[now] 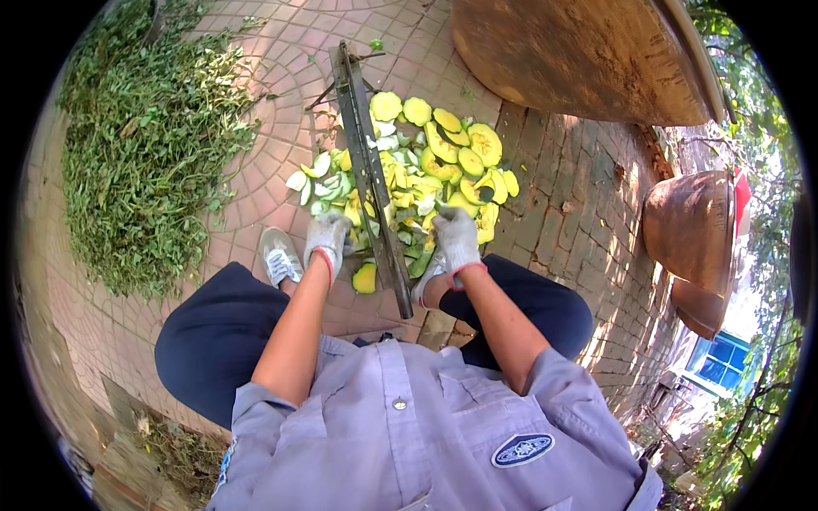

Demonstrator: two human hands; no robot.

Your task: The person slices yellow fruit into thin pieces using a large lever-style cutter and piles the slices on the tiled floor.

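Note:
My left hand (pixel 328 236), in a pale knitted work glove with a red cuff, is low beside the left of a long metal chopper (pixel 365 147). Its fingers curl over cut pieces, and whether they grip any is hidden. On the other side of the chopper, my right hand (pixel 456 235), gloved alike, is curled at the near edge of a heap of yellow squash slices (pixel 441 163). What lies under its fingers cannot be seen. The chopper's round handle end (pixel 402 303) points toward me, between my feet. Pale green pieces (pixel 332 185) lie left of the chopper.
A broad pile of cut green vines (pixel 147 160) covers the paving at left. At upper right stands a large brown vat (pixel 575 57), with smaller brown vats (pixel 690 223) farther right. A single yellow piece (pixel 364 278) sits near my left shoe (pixel 280 257).

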